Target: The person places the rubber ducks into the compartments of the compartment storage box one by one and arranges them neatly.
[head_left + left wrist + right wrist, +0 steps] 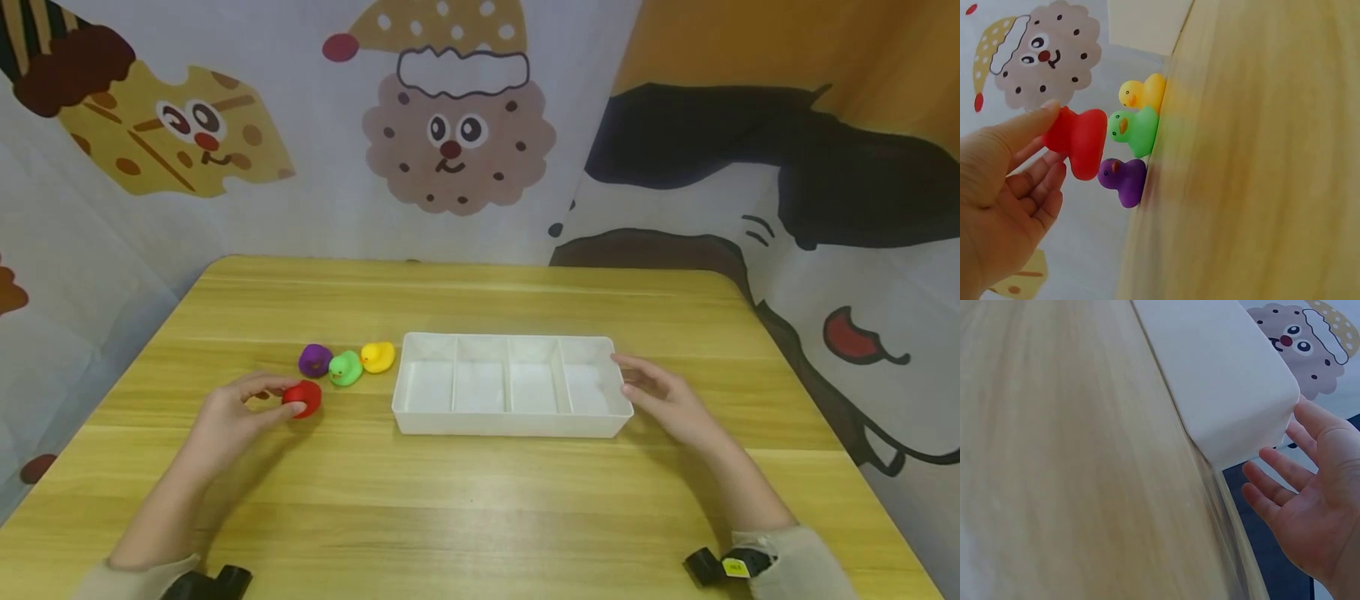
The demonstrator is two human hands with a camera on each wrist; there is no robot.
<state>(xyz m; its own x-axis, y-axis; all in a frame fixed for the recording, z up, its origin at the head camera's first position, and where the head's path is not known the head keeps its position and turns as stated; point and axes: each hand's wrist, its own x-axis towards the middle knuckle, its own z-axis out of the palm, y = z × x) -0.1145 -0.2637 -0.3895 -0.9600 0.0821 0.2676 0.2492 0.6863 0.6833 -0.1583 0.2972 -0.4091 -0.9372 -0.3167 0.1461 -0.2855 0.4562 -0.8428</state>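
Note:
Between the thumb and fingers of my left hand (221, 425), a red rubber duck (309, 398) is pinched. The left wrist view shows this duck held off the tabletop. Just beyond it stand a purple duck (315, 360), a green duck (346, 368) and a yellow duck (378, 357), close together in a row. To their right lies a white tray (510, 425) with several compartments in a line, nothing in them. My right hand (671, 404) is at the tray's right end, fingertips against its wall and fingers loosely extended.
Everything stands on a wooden table (480, 517) with rounded far corners. A cartoon-printed cloth (300, 225) hangs behind its far edge. A black wrist camera (705, 567) sits on the right sleeve, and another on the left.

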